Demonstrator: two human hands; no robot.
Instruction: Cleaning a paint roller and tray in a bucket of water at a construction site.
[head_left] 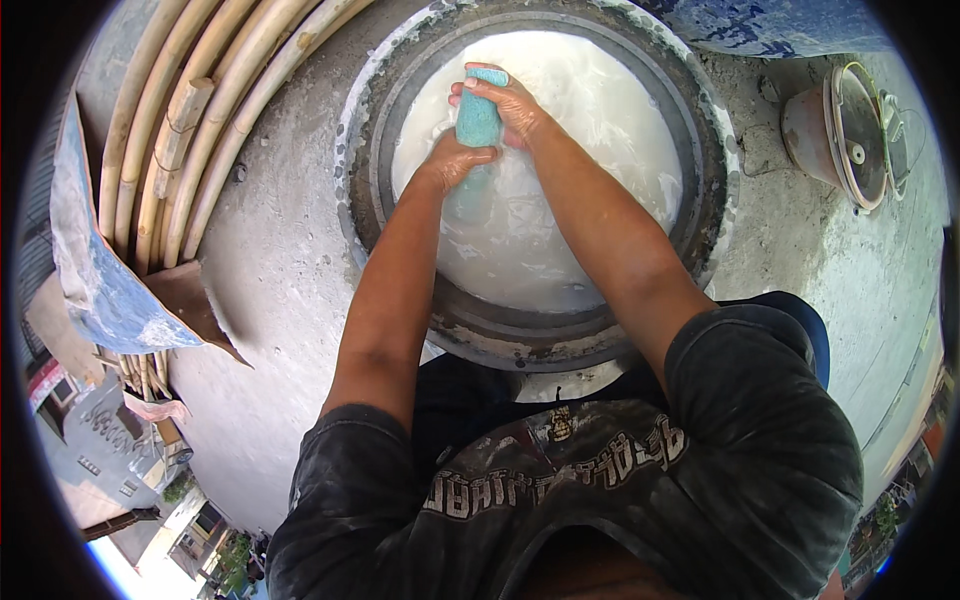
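A turquoise, cylinder-shaped piece [478, 122] with a rough, wet surface is held between my two hands over a wide round tub [360, 200] of milky white liquid [590, 110]. Around its upper end the fingers of my right hand [512, 104] are closed, close to the flat tip. Lower down, my left hand [460, 162] grips it with the thumb across the front; its other fingers are mostly hidden. The lower end dips under the liquid and shows only faintly, so I cannot tell its full shape.
Long bamboo poles [215, 110] lie curved at the left beside a blue and white sheet [120, 270]. To the right a used pail [815, 135] lies tipped on the concrete ground [280, 310]. A blue surface [780, 25] borders the tub's far right.
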